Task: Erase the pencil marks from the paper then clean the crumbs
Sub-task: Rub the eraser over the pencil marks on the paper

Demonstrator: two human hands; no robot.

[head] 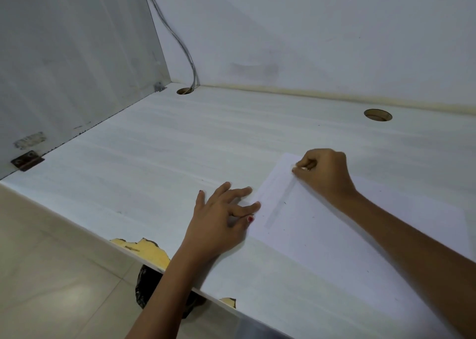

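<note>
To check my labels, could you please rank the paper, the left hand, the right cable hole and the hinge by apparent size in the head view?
1. paper.
2. left hand.
3. hinge and right cable hole look alike; the hole lies farther away, so I leave them unranked.

A white desk [154, 145] fills a corner, with a pale wall [309, 29] along its back edge, a grey side panel [64, 55] along its left edge, a grey cable [180, 42] dropping into the back-left corner hole [184, 91], chipped laminate [146, 248] on its front edge, and beige floor tiles [51, 274] below.
</note>
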